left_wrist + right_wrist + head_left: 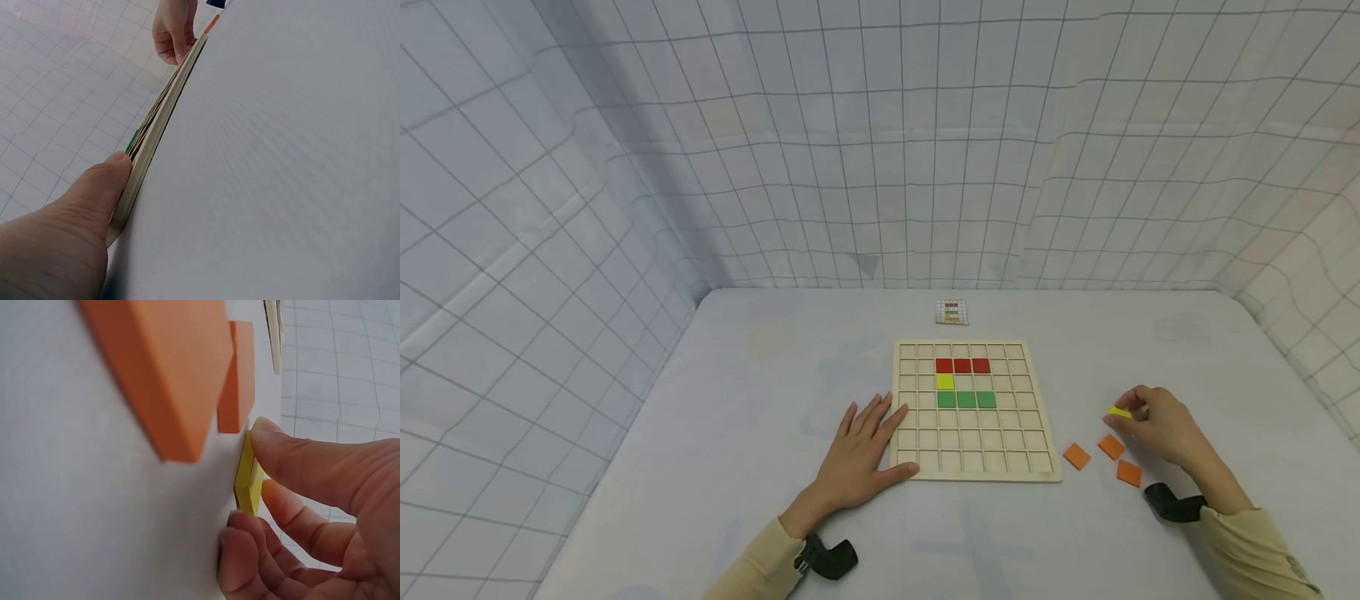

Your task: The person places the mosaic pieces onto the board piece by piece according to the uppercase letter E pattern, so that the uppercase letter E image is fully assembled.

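Note:
A cream grid board (925, 462) lies on the table, with a row of red square tiles (962, 366), one yellow tile (945, 382) under the leftmost red, and a row of green tiles (966, 400) below. My left hand (856, 467) rests flat at the board's left edge, fingers spread and thumb on the near corner. Right of the board, my right hand (1157, 423) pinches a yellow tile (249, 478) between thumb and fingers, close to the table surface. Several orange tiles (1077, 456) lie loose just nearer than that hand.
A small card (952, 312) printed with a coloured grid pattern lies behind the board. White cloth walls (865, 150) with a line grid enclose the table (775, 375) at the back and sides. Each wrist wears a black camera mount (831, 558).

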`<state>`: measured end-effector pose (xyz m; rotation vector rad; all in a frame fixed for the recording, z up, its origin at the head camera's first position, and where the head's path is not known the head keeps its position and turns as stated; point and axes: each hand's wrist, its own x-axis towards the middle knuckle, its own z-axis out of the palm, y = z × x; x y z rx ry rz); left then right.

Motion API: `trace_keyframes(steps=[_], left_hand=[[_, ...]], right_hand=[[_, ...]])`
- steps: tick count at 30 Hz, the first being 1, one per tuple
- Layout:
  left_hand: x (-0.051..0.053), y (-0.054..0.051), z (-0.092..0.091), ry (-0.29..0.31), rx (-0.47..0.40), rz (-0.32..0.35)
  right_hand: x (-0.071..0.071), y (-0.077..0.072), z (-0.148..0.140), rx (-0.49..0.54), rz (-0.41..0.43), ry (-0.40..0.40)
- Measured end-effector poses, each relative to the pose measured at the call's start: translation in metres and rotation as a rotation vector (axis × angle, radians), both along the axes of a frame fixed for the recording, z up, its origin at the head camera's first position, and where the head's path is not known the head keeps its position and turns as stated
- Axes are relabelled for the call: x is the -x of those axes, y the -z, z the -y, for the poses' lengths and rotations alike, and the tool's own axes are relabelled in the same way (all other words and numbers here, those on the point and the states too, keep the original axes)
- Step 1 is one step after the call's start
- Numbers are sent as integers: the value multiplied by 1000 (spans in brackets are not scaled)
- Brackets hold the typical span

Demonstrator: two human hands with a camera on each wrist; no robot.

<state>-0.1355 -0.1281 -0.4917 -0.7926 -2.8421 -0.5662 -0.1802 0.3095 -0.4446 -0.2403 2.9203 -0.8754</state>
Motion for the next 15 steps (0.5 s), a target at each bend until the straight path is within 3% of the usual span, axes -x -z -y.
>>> trace_keyframes(steps=[6,15], left_hand=[[0,-1,0,0,0,-4],[1,1,1,-6,23,20]], right_hand=[[-2,1,1,12,20,34],[-5,0,8,29,-96,53]])
